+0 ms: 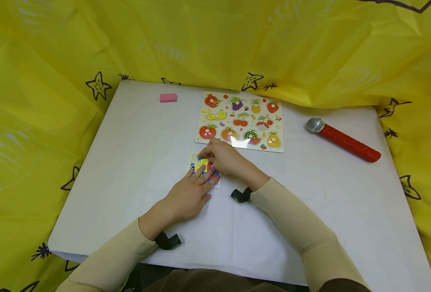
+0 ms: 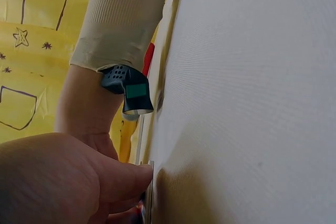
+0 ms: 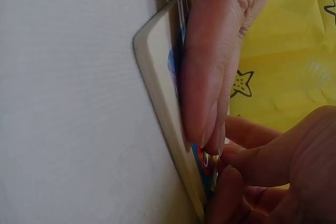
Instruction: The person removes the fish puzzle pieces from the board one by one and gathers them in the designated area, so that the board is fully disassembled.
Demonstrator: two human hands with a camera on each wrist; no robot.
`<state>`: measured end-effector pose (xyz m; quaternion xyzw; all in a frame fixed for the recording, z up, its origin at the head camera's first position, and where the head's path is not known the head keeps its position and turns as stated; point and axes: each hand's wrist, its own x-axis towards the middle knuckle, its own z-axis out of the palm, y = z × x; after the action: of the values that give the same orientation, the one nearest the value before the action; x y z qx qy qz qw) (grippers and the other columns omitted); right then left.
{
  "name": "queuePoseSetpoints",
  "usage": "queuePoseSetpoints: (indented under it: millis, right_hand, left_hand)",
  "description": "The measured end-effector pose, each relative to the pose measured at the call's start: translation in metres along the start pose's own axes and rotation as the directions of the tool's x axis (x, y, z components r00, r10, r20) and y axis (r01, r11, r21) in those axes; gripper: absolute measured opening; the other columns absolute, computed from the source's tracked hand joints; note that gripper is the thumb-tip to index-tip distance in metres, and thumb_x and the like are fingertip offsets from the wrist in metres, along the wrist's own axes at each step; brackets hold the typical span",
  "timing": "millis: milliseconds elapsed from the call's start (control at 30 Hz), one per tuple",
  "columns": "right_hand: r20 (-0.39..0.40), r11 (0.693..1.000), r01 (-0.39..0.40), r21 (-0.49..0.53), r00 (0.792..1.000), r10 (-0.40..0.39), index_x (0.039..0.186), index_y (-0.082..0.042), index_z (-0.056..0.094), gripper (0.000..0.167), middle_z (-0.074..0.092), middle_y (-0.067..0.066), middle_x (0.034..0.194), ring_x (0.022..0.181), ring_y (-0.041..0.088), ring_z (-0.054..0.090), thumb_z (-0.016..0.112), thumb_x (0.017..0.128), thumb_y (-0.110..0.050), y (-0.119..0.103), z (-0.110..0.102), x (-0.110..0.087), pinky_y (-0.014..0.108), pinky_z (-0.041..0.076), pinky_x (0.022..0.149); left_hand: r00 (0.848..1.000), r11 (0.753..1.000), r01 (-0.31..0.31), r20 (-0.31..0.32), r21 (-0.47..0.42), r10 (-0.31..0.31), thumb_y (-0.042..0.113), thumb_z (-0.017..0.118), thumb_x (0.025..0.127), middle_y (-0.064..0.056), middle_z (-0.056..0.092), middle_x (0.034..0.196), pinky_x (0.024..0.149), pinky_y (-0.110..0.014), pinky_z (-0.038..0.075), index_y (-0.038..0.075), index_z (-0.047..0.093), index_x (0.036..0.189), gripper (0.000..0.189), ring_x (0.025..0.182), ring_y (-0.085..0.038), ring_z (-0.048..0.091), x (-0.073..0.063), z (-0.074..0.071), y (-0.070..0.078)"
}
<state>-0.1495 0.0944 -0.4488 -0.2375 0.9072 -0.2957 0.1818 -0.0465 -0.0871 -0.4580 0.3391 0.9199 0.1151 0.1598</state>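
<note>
A small puzzle board point(image 1: 218, 184) with a pale border and red, yellow and blue picture pieces lies on the white table. My left hand point(image 1: 188, 196) rests across it with fingers spread and straight, covering much of the picture. At the board's far right side, my right hand point(image 1: 224, 158) has its fingers bent down. In the right wrist view, its thumb and fingertips point(image 3: 239, 161) come together on a colourful puzzle piece point(image 3: 202, 161), mostly hidden, beside the left hand's fingertips. The board's edge point(image 3: 157, 95) shows there, at the table surface.
Behind the hands lies a larger fruit peg puzzle point(image 1: 239, 121). A pink block point(image 1: 168, 97) is at the back left, and a red microphone point(image 1: 347, 141) lies at the right. Yellow patterned cloth point(image 1: 215, 44) hangs around the table point(image 1: 128, 162).
</note>
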Motion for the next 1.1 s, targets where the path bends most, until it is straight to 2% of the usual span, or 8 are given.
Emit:
queuePoseSetpoints:
  millis: [200, 500, 700, 867, 1000, 1033, 1100]
  right_hand:
    - [0.015, 1.000, -0.013, -0.017, 1.000, 0.013, 0.121, -0.017, 0.082, 0.029, 0.065, 0.005, 0.117, 0.109, 0.023, 0.066, 0.061, 0.106, -0.004, 0.0001, 0.0002, 0.0003, 0.038, 0.055, 0.095]
    - [-0.015, 0.998, 0.006, 0.056, 1.000, -0.005, 0.116, -0.019, 0.080, 0.027, 0.070, 0.005, 0.121, 0.112, 0.023, 0.066, 0.060, 0.106, -0.003, 0.0043, 0.0025, 0.0002, 0.040, 0.055, 0.099]
    - [-0.074, 0.996, 0.000, 0.093, 0.997, 0.007, 0.118, -0.015, 0.078, 0.023, 0.069, 0.005, 0.106, 0.098, 0.022, 0.064, 0.065, 0.104, -0.002, 0.0055, 0.0053, -0.0003, 0.036, 0.054, 0.090]
    - [-0.121, 0.993, -0.001, 0.116, 0.993, 0.016, 0.110, -0.014, 0.077, 0.015, 0.068, 0.003, 0.096, 0.089, 0.020, 0.062, 0.069, 0.102, -0.004, 0.0067, 0.0082, -0.0007, 0.033, 0.052, 0.082]
    - [-0.131, 0.990, -0.008, 0.139, 0.991, 0.026, 0.105, -0.016, 0.079, 0.015, 0.068, 0.002, 0.095, 0.089, 0.019, 0.062, 0.070, 0.102, -0.004, 0.0065, 0.0085, -0.0024, 0.039, 0.055, 0.085]
    - [-0.135, 0.989, -0.009, 0.149, 0.990, 0.030, 0.105, -0.017, 0.080, 0.016, 0.068, 0.002, 0.095, 0.089, 0.019, 0.062, 0.071, 0.101, -0.004, 0.0062, 0.0079, -0.0032, 0.042, 0.054, 0.093]
    - [-0.140, 0.980, -0.020, 0.196, 0.989, 0.048, 0.105, -0.017, 0.081, 0.016, 0.069, 0.003, 0.095, 0.089, 0.019, 0.063, 0.071, 0.101, -0.004, 0.0056, 0.0066, -0.0050, 0.045, 0.056, 0.093]
  left_hand:
    - [1.000, 1.000, -0.001, 0.002, 0.003, 0.001, 0.030, 0.054, 0.112, -0.010, 0.030, 0.178, 0.134, -0.063, 0.023, 0.017, 0.041, 0.167, 0.058, 0.167, -0.038, 0.024, 0.0002, -0.0004, 0.0001]
    - [1.000, 1.000, 0.003, 0.012, -0.001, -0.003, 0.030, 0.054, 0.112, -0.009, 0.029, 0.178, 0.134, -0.064, 0.023, 0.018, 0.040, 0.168, 0.059, 0.167, -0.038, 0.023, 0.0005, -0.0002, -0.0002]
    - [1.000, 1.000, 0.006, 0.021, 0.001, -0.006, 0.031, 0.054, 0.112, -0.009, 0.027, 0.179, 0.134, -0.064, 0.022, 0.017, 0.040, 0.168, 0.059, 0.168, -0.038, 0.022, 0.0002, -0.0012, 0.0003]
    - [1.000, 1.000, 0.003, 0.019, 0.000, -0.003, 0.030, 0.054, 0.112, -0.009, 0.028, 0.179, 0.134, -0.064, 0.022, 0.017, 0.041, 0.167, 0.058, 0.167, -0.038, 0.022, -0.0004, -0.0018, 0.0006]
    - [1.000, 1.000, 0.000, 0.017, 0.002, 0.000, 0.030, 0.054, 0.112, -0.009, 0.028, 0.179, 0.134, -0.064, 0.022, 0.016, 0.041, 0.167, 0.058, 0.167, -0.039, 0.023, -0.0005, -0.0012, 0.0002]
    - [1.000, 1.000, -0.001, 0.016, 0.003, 0.000, 0.030, 0.054, 0.112, -0.010, 0.028, 0.179, 0.134, -0.064, 0.022, 0.016, 0.041, 0.167, 0.058, 0.167, -0.039, 0.023, -0.0004, -0.0011, 0.0002]
    - [1.000, 1.000, -0.003, 0.013, 0.005, 0.003, 0.030, 0.054, 0.112, -0.010, 0.028, 0.179, 0.133, -0.064, 0.023, 0.017, 0.041, 0.168, 0.059, 0.167, -0.039, 0.024, -0.0003, -0.0013, 0.0004]
